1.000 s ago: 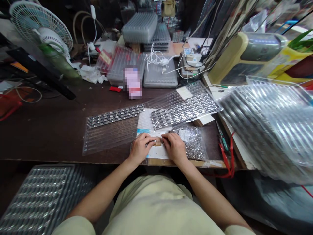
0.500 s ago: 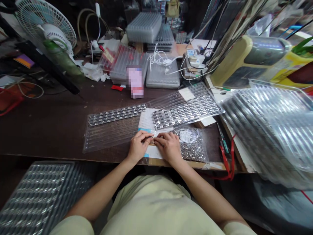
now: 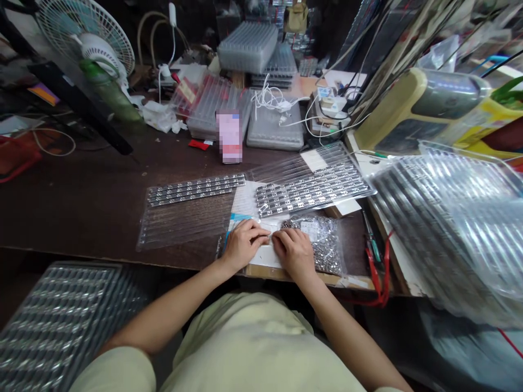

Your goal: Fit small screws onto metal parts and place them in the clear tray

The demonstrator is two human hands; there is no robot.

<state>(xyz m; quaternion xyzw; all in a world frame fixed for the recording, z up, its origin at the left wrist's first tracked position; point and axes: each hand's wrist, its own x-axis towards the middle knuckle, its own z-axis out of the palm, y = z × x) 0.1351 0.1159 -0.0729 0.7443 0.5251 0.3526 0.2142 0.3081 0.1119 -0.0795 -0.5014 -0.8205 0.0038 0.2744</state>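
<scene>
The bag of small silver metal parts (image 3: 324, 245), clear plastic and lying flat, sits near the front edge of the surface (image 3: 81, 201), just beside the right hand (image 3: 294, 253). The left forearm (image 3: 163, 310) and right forearm (image 3: 351, 326) reach forward and inward, bringing the left hand (image 3: 245, 245) and the right hand close together, with the fingers curled down and their tips nearly meeting. Anything pinched between them is hidden, so it cannot be told whether either hand is clamped on something. Both hands are over a white paper sheet (image 3: 245, 198) lying on a light wood board (image 3: 281, 275) at the front edge. Beyond the hands, a clear blister tray with rows of silver parts (image 3: 308, 188) overlaps the paper. To the left, a second clear tray (image 3: 183, 223) carries a filled strip of parts (image 3: 196, 190) along its far side, with dark surface running on toward the left. To the right of the bag lie a small screwdriver (image 3: 371, 237) and a red cord (image 3: 382, 277), and a tall stack of clear trays (image 3: 449, 228) overhangs the right end of the surface. Grey trays (image 3: 247, 49), a white cable (image 3: 269, 98) and a fan (image 3: 87, 38) crowd the far side.
</scene>
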